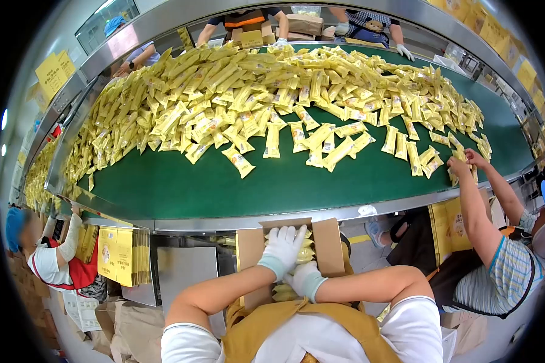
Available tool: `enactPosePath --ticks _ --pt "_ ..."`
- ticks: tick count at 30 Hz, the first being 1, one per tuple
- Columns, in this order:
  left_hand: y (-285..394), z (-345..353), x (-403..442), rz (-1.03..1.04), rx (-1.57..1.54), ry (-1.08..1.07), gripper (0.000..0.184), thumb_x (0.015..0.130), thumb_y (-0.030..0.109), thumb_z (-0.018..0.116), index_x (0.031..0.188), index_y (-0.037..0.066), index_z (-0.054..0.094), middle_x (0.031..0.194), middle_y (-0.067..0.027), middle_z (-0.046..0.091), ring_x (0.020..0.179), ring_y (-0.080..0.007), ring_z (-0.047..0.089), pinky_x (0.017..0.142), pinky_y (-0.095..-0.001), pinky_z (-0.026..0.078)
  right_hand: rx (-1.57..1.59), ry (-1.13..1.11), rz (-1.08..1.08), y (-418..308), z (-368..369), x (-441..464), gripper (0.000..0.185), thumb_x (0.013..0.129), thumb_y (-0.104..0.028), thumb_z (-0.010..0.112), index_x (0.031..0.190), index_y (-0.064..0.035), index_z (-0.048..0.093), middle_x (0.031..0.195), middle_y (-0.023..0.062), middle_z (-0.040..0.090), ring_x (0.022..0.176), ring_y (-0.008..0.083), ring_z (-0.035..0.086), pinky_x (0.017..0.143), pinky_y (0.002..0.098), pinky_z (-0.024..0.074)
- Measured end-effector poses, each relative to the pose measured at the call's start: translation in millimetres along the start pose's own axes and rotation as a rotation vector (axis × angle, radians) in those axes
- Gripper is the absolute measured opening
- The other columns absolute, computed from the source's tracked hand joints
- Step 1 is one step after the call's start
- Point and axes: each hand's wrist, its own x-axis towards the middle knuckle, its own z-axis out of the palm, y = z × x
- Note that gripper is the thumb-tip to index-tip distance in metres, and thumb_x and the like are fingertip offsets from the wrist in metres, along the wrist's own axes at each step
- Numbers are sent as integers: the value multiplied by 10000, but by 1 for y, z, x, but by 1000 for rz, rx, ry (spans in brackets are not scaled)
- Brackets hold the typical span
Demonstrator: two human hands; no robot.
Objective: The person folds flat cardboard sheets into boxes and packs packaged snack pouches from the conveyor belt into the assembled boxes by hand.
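Observation:
In front of my body stands an open cardboard box (pixel 328 245) with its flaps up and yellow-wrapped snack packets (pixel 305 254) inside. My left hand (pixel 283 247), in a white glove, lies over the packets with its fingers stretched and spread toward the far flap. Just below it, my right hand (pixel 307 279), gloved too, rests low over the packets at the box's near half. Its fingertips point down and left and are partly hidden, so their grip does not show. More packets (pixel 284 293) show under my wrists.
Beyond the box, a green conveyor belt (pixel 224 190) with a metal edge (pixel 254 222) bears a large heap of yellow packets (pixel 224 91). Co-workers' hands (pixel 466 162) work at the right and far side. Folded yellow cartons (pixel 124 254) stand at left; a grey panel (pixel 188 272) is nearer.

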Motion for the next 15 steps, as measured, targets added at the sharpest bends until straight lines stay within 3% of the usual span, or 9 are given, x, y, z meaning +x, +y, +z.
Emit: enactPosePath --ticks 1,4,5,6,8,10,12,14,15 --pt "-1 10 6 13 -38 -81 899 749 269 705 1511 -17 324 1272 -192 517 1225 -343 488 1063 -490 337 -115 81 -10 -2 3 5 451 999 -261 471 1443 -189 508 1272 71 666 1019 367 690 773 518 544" --pt "-15 -14 20 156 -109 -450 1092 678 329 810 1532 -42 240 1405 -245 450 1305 -388 447 1080 -489 338 141 32 113 -1 -11 14 405 1027 -295 434 1391 -185 572 1249 63 681 1060 289 688 802 473 550" --pt "-22 -15 24 201 -130 -507 1133 664 352 828 1535 -49 223 1450 -262 412 1336 -398 425 1092 -490 336 -141 188 -170 16 -20 -9 389 1040 -356 440 1296 -150 649 1200 71 705 1094 241 675 848 426 547" --pt "-31 -15 28 247 -149 -564 1175 651 374 846 1537 -56 206 1494 -279 374 1367 -409 403 1105 -492 335 -39 121 -270 34 -36 -24 387 1030 -376 467 1263 -139 665 1186 73 710 1094 243 671 855 413 544" --pt "-50 -50 34 370 -176 -671 838 795 338 757 1460 -26 401 1356 -250 554 1262 -338 550 1062 -431 428 162 -9 -469 75 -78 -43 395 1010 -415 520 1198 -115 697 1156 77 720 1094 246 663 870 386 538" --pt "-82 -121 56 388 -485 -972 590 846 274 708 1347 -9 578 1192 -203 684 1113 -282 658 989 -390 492 784 183 -550 122 -105 -65 350 959 -370 623 1175 -112 719 1020 91 734 987 197 683 902 333 531" --pt "-139 -140 55 194 -1050 -700 418 934 339 614 1166 0 695 970 -162 743 921 -280 714 893 -367 540 1020 500 -260 182 -114 -55 328 930 -344 680 1124 -83 730 958 112 722 932 155 670 873 314 532" --pt "-173 -139 79 -151 -1047 -404 516 935 461 591 1135 -1 707 987 -147 746 950 -281 712 907 -350 534 936 914 123 229 -127 -33 425 899 -401 709 1179 -81 701 1081 150 703 1018 226 665 920 346 516" --pt "-188 -120 101 -329 -779 -259 589 914 538 581 1241 55 663 1116 -159 709 1066 -284 670 954 -403 515 774 995 289 248 -133 -17 513 879 -489 683 1234 -119 671 1215 162 644 1138 277 603 982 386 481"
